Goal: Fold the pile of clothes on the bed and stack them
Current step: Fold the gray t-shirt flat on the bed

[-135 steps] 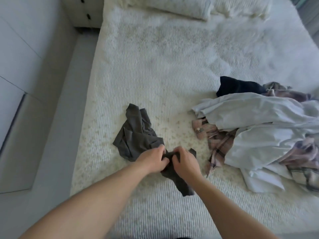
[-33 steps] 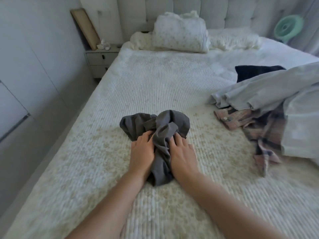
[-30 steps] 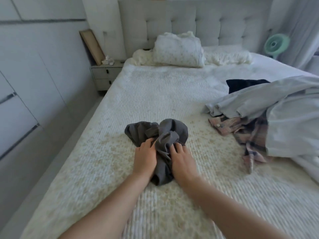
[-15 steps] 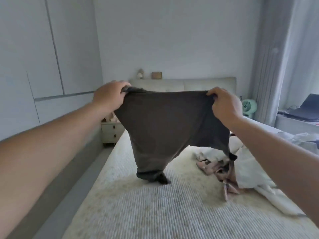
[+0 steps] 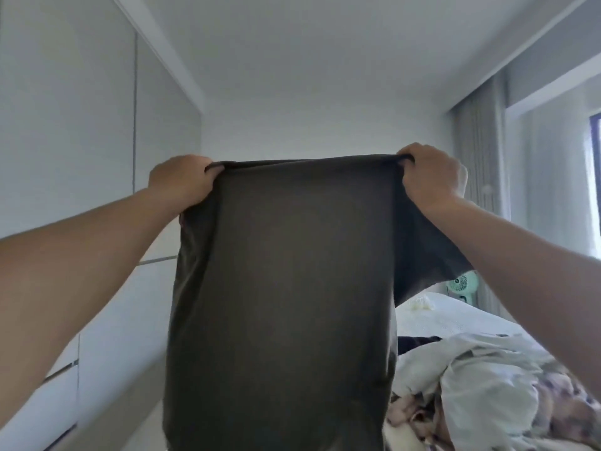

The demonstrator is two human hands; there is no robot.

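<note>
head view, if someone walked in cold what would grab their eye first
The dark grey garment fills the middle of the frame, held up in the air and hanging straight down. The left hand and right hand each grip a top corner, arms stretched forward. Low on the right, the pile of unfolded clothes lies on the bed.

No text, label, brand, number or sign can be read anywhere, neither on the dark grey garment [image 5: 279, 288] nor on the small green fan [image 5: 460, 283] by the bed.
</note>
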